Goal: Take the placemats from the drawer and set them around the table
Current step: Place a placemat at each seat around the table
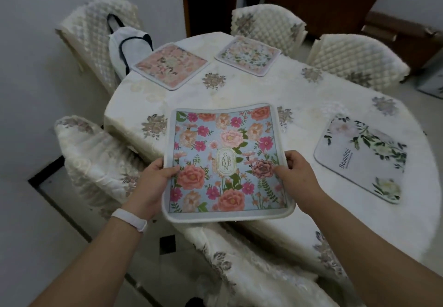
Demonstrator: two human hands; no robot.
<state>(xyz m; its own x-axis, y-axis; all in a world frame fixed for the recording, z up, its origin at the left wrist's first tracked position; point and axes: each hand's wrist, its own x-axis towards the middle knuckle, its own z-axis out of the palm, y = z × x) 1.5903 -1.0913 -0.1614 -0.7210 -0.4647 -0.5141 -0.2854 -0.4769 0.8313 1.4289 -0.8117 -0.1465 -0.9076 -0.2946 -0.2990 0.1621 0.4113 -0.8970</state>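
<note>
I hold a blue placemat with pink and orange flowers point(225, 160) over the near edge of the round table point(239, 91). My left hand point(153, 182) grips its left side and my right hand point(294, 175) grips its right side. Its far end hangs just above the cream tablecloth. Three other placemats lie flat on the table: a pink floral one point(170, 66) at the far left, a pale floral one point(248, 55) at the far middle, and a white one with green leaves point(362, 158) at the right.
Quilted cream chairs stand around the table: one at the far left point(96, 36) with a white bag point(127, 43) hung on it, two at the back point(266, 26) point(354, 60), one at the near left point(96, 158). A white band point(129, 219) is on my left wrist.
</note>
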